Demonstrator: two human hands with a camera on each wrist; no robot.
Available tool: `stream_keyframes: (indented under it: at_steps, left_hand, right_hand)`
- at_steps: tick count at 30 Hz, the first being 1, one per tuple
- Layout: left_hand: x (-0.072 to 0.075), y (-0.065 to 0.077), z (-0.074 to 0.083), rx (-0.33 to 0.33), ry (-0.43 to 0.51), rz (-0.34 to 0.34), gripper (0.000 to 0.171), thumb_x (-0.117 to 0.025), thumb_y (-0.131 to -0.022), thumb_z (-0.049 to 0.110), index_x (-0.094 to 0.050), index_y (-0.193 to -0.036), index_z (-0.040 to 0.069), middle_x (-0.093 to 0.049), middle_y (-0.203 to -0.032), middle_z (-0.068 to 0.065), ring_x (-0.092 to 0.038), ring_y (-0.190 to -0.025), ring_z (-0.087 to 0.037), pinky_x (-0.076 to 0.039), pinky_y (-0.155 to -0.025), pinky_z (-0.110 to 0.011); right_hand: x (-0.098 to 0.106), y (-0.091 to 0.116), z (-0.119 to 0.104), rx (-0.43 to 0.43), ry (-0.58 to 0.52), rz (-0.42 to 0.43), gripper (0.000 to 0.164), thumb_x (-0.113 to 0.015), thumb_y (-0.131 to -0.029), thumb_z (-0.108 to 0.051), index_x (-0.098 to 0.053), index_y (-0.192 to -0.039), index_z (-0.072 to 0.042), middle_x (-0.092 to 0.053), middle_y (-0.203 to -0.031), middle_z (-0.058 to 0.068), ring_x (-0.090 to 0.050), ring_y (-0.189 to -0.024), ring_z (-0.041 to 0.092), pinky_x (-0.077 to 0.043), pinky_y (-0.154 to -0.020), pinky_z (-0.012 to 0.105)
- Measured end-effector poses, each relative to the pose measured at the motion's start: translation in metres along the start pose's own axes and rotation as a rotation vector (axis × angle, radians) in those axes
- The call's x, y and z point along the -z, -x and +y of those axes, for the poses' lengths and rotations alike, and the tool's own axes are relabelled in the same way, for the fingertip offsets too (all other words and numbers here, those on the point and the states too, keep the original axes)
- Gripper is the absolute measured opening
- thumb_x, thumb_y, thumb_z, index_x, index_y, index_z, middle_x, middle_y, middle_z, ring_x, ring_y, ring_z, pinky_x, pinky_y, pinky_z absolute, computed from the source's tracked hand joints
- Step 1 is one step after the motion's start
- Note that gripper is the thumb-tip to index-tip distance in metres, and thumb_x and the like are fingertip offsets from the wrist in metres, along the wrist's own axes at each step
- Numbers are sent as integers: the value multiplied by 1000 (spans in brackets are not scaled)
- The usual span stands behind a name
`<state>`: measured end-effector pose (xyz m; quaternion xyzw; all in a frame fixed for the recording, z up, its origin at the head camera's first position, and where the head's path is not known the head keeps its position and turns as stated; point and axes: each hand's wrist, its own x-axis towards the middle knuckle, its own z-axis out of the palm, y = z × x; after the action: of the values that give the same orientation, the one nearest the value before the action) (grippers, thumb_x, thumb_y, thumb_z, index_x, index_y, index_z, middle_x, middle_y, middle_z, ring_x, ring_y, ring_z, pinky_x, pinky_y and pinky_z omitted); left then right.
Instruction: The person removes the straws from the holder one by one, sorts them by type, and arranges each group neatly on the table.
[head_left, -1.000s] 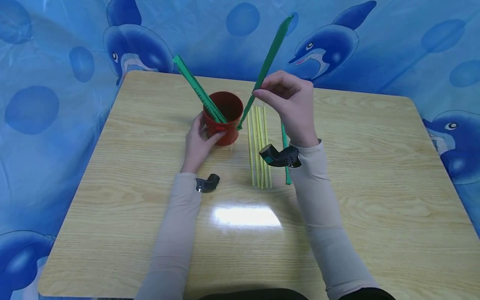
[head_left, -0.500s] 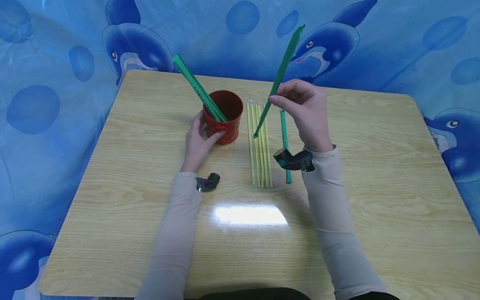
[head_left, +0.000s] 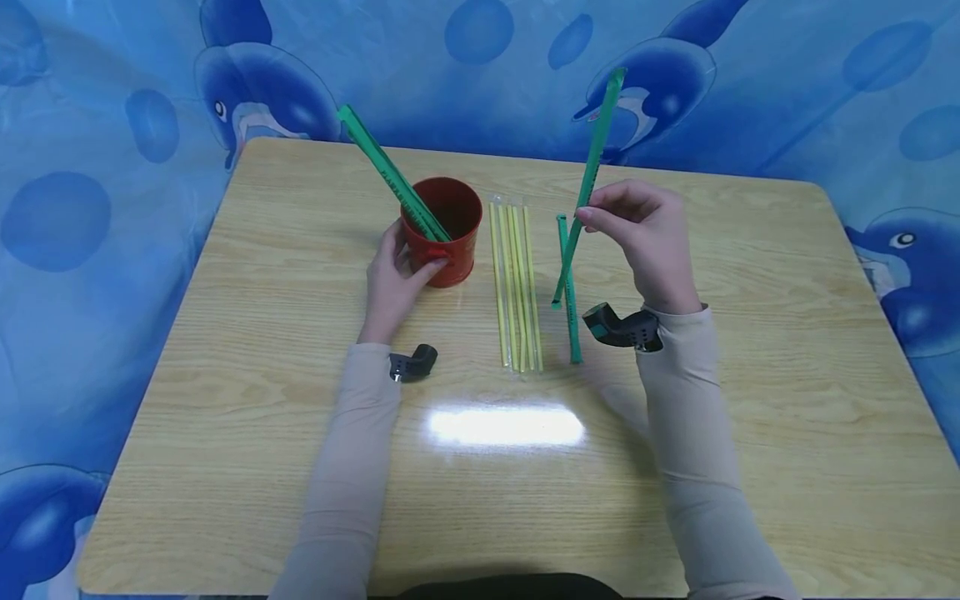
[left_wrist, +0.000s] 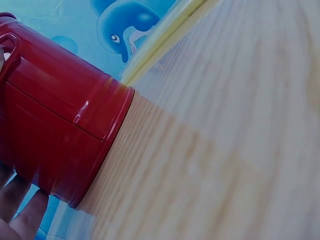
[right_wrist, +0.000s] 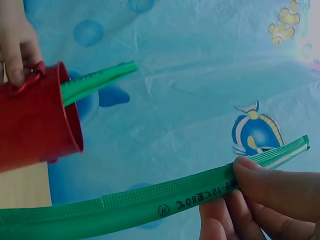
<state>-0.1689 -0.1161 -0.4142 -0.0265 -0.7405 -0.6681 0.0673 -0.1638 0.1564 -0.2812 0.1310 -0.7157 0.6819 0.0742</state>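
Observation:
My left hand grips a small red metal bucket, thumb by its handle and fingers round its side. Green paper-wrapped straws lean in the bucket toward the upper left. Between thumb and fingers my right hand pinches another green wrapped straw, tilted above the table; its printed wrapper shows in the right wrist view. Overlapped by its lower end in the head view, one more green wrapped straw lies on the table. Just left of that is a row of several yellow straws in clear wrappers.
The wooden table carries all of this, its far edge meeting a blue sheet printed with dolphins. A bright light reflection shows on the tabletop in front of the straws.
My right hand has moved right and nearer, taking its green straw from beside the bucket, past the yellow straws, to over the green straw on the table. My left hand stays on the bucket.

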Motion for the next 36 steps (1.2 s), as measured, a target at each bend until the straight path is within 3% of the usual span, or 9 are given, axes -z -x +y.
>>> stream_keyframes:
  at_steps: [11,21,29,36]
  left_hand:
    - [1,-1,-1,-8,-31,0,76,-75,-82,18,-33,-145,12,-41,-145,-3,-39,-131,-11,-36,-106,-23]
    - [1,0,-1,-4,-17,3,75,-75,-82,16,-34,-145,12,-41,-144,-4,-40,-130,-12,-37,-105,-25]
    - [0,-1,-1,-18,-10,2,75,-75,-82,14,-34,-144,11,-40,-145,-2,-38,-131,-11,-36,-106,-24]
    - [0,0,1,-11,-20,0,73,-73,-83,15,-34,-145,11,-41,-145,-4,-38,-132,-13,-36,-107,-26]
  right_hand:
    - [25,7,18,-79,72,36,7,-66,-83,6,-71,-86,3,-66,-82,3,-62,-71,18,-54,-67,24]
    - [42,7,43,-233,199,22,12,-71,-84,-8,-70,-90,2,-66,-87,4,-64,-73,14,-55,-67,22]
    - [51,12,61,-322,253,5,8,-70,-85,-9,-72,-89,-2,-66,-88,3,-64,-73,13,-56,-65,24]
    - [55,8,80,-406,336,-39,20,-68,-87,-13,-68,-95,5,-68,-83,-1,-65,-70,14,-57,-67,26]
